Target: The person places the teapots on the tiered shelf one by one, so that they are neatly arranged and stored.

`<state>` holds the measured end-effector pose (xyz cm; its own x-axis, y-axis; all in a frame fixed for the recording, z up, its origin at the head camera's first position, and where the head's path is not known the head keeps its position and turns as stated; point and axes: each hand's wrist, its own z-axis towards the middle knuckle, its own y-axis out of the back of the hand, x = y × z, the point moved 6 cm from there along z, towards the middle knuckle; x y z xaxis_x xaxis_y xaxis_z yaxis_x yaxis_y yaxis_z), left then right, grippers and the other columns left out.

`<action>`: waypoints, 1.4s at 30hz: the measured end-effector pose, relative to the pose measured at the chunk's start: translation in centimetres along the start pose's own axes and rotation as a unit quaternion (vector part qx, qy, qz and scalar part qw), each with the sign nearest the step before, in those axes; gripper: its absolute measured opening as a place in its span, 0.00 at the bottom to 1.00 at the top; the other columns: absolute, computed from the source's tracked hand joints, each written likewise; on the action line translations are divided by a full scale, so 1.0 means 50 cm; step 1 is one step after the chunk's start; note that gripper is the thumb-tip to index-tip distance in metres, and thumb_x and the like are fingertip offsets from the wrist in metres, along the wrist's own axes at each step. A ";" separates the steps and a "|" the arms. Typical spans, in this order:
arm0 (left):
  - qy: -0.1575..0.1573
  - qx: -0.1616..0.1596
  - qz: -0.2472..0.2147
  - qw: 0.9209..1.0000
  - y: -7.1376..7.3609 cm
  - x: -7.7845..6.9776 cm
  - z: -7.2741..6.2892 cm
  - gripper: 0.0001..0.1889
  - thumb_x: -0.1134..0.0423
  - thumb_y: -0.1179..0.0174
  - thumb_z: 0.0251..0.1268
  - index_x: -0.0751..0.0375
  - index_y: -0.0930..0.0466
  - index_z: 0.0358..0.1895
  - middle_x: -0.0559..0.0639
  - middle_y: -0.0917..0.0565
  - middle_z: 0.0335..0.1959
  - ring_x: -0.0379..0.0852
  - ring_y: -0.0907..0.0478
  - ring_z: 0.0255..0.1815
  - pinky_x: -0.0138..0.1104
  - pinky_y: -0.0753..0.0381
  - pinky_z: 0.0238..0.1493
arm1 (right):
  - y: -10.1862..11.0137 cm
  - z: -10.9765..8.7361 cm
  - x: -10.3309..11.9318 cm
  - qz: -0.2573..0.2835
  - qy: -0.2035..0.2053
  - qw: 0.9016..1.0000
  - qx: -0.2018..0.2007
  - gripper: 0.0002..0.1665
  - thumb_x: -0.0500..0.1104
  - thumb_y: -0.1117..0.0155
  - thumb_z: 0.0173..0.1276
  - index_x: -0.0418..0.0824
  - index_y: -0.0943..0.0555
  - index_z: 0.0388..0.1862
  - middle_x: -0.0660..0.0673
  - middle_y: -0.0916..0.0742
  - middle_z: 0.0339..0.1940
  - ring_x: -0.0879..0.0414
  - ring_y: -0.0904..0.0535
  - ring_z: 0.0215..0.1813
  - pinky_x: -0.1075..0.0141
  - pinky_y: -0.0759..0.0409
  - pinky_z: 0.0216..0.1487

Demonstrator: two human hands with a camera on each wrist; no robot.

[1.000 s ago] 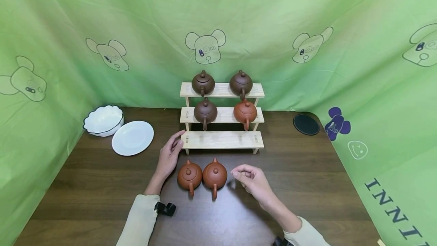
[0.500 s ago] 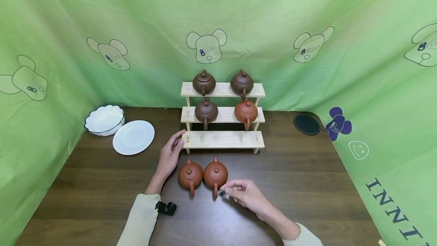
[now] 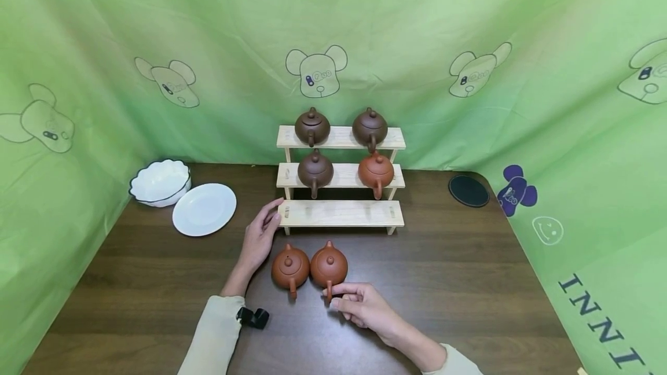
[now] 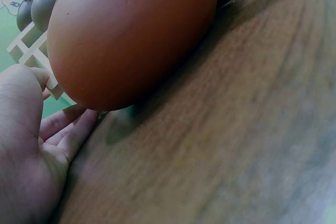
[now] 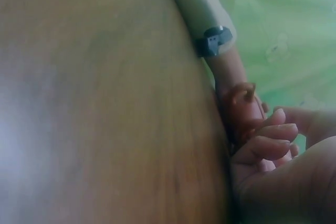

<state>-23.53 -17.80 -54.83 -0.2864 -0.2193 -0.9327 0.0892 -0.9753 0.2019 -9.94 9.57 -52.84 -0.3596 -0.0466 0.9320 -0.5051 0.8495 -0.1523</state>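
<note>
In the head view, two reddish-brown clay teapots stand side by side before a tiered wooden stand (image 3: 341,213), handles toward the person. My right hand (image 3: 365,308) pinches the handle of the right teapot (image 3: 329,265) between thumb and index finger; that teapot is upright on the table. Left of it is the other teapot (image 3: 290,268), which fills much of the left wrist view, hiding part of the stand. My left hand (image 3: 257,239) rests its fingertips against the left end of the lowest shelf. In the right wrist view, curled fingers (image 5: 270,142) partly cover a teapot (image 5: 244,114).
On the stand's upper shelves sit dark brown teapots (image 3: 312,127) and one orange-red teapot (image 3: 376,172). A scalloped white bowl (image 3: 160,183) and a white plate (image 3: 204,210) are at the left. A black round coaster (image 3: 469,191) lies back right. Green cloth (image 3: 406,28) surrounds the table.
My right hand has moved left and toward the person, from beside the right teapot to its handle, and now pinches it. The left hand has stayed at the stand.
</note>
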 end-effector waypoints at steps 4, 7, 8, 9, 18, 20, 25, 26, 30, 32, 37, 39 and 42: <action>-0.008 -0.002 -0.008 1.000 0.000 -0.007 -0.001 0.22 0.55 0.41 0.90 0.54 0.19 0.77 0.62 0.15 0.71 0.45 0.15 0.68 0.27 0.16 0.62 | -0.004 0.004 -0.001 0.013 0.005 1.000 0.006 0.23 0.39 0.32 0.82 0.24 0.17 0.68 0.55 0.19 0.24 0.70 0.39 0.18 0.77 0.41 0.20; -0.005 -0.008 -0.009 1.000 0.000 -0.016 -0.002 0.21 0.55 0.41 0.89 0.55 0.18 0.76 0.63 0.15 0.70 0.47 0.15 0.68 0.27 0.16 0.62 | -0.004 0.005 -0.001 0.020 0.006 1.000 0.001 0.23 0.40 0.33 0.83 0.23 0.16 0.66 0.55 0.18 0.25 0.70 0.38 0.19 0.77 0.41 0.20; -0.003 -0.006 -0.006 1.000 -0.001 -0.020 -0.003 0.22 0.55 0.41 0.89 0.56 0.19 0.77 0.64 0.15 0.70 0.48 0.15 0.69 0.26 0.17 0.63 | -0.003 0.006 -0.001 0.023 0.007 1.000 -0.005 0.23 0.40 0.33 0.83 0.22 0.16 0.65 0.55 0.18 0.25 0.70 0.38 0.19 0.77 0.41 0.20; 0.002 -0.004 -0.003 1.000 -0.002 -0.022 -0.003 0.22 0.55 0.42 0.90 0.56 0.19 0.77 0.64 0.15 0.71 0.49 0.15 0.69 0.26 0.17 0.63 | -0.002 0.006 -0.002 0.025 0.007 1.000 -0.011 0.23 0.40 0.33 0.83 0.21 0.17 0.64 0.55 0.18 0.25 0.70 0.38 0.19 0.77 0.41 0.20; 0.014 0.004 0.003 1.000 -0.004 -0.032 -0.005 0.22 0.54 0.43 0.90 0.53 0.20 0.78 0.63 0.16 0.72 0.47 0.16 0.70 0.25 0.18 0.64 | 0.005 0.009 -0.002 0.033 0.014 0.998 -0.042 0.24 0.40 0.35 0.86 0.15 0.20 0.56 0.55 0.21 0.23 0.70 0.40 0.18 0.77 0.43 0.20; 0.015 0.002 0.006 1.000 -0.004 -0.033 -0.005 0.22 0.55 0.43 0.90 0.54 0.19 0.77 0.64 0.15 0.71 0.47 0.16 0.70 0.25 0.19 0.64 | 0.007 0.008 -0.001 0.028 0.014 0.998 -0.048 0.23 0.40 0.35 0.85 0.16 0.18 0.57 0.55 0.21 0.23 0.70 0.40 0.18 0.77 0.43 0.19; 0.036 0.007 0.008 0.999 -0.005 -0.028 -0.003 0.21 0.58 0.44 0.91 0.54 0.20 0.78 0.61 0.16 0.72 0.47 0.17 0.71 0.23 0.21 0.65 | 0.013 0.007 0.001 0.012 0.021 0.998 -0.060 0.21 0.39 0.34 0.84 0.18 0.15 0.58 0.55 0.21 0.21 0.71 0.42 0.17 0.77 0.45 0.19; 0.040 0.011 0.007 0.999 -0.006 -0.030 -0.003 0.21 0.59 0.44 0.91 0.54 0.21 0.79 0.61 0.16 0.73 0.48 0.18 0.72 0.23 0.21 0.65 | 0.013 0.006 0.001 0.011 0.023 0.998 -0.062 0.21 0.39 0.34 0.84 0.19 0.15 0.58 0.55 0.21 0.21 0.71 0.42 0.17 0.77 0.45 0.19; 0.042 0.015 0.004 0.999 -0.006 0.007 0.002 0.21 0.57 0.43 0.91 0.50 0.21 0.79 0.58 0.16 0.74 0.44 0.18 0.71 0.25 0.19 0.66 | 0.017 0.005 0.000 0.019 0.024 0.997 -0.071 0.21 0.39 0.34 0.84 0.18 0.15 0.59 0.54 0.21 0.21 0.70 0.41 0.17 0.77 0.44 0.21; 0.030 0.014 0.004 0.999 -0.004 0.028 0.005 0.21 0.54 0.42 0.90 0.47 0.20 0.78 0.56 0.15 0.73 0.40 0.17 0.70 0.26 0.18 0.65 | 0.019 0.004 0.000 0.021 0.023 0.996 -0.079 0.21 0.39 0.34 0.84 0.18 0.15 0.59 0.54 0.21 0.22 0.69 0.40 0.18 0.77 0.42 0.22; -0.005 0.008 -0.007 1.000 -0.003 0.017 0.003 0.21 0.54 0.41 0.90 0.50 0.19 0.78 0.60 0.14 0.70 0.43 0.15 0.69 0.28 0.16 0.64 | 0.026 0.002 0.010 0.011 0.027 0.994 -0.104 0.21 0.40 0.33 0.84 0.20 0.14 0.60 0.55 0.21 0.20 0.69 0.38 0.20 0.77 0.41 0.22; -0.016 0.004 -0.009 1.000 -0.003 0.006 0.002 0.21 0.55 0.42 0.90 0.52 0.19 0.77 0.62 0.14 0.70 0.46 0.15 0.68 0.29 0.16 0.63 | 0.028 0.002 0.019 0.002 0.039 0.993 -0.110 0.20 0.39 0.33 0.84 0.20 0.14 0.60 0.56 0.21 0.20 0.69 0.38 0.20 0.77 0.41 0.22; -0.016 0.000 -0.008 1.000 -0.002 0.003 0.001 0.21 0.56 0.41 0.89 0.52 0.18 0.77 0.62 0.14 0.69 0.44 0.15 0.68 0.27 0.16 0.63 | 0.028 0.003 0.038 -0.012 0.066 0.992 -0.111 0.20 0.39 0.34 0.84 0.20 0.14 0.59 0.56 0.21 0.20 0.69 0.37 0.21 0.77 0.40 0.22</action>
<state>-23.61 -17.76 -54.96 -0.3175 -0.2050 -0.9258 0.0848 -0.9786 0.1876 -11.44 10.61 -51.33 -0.2361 -0.0124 0.9717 -0.3224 0.9443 -0.0663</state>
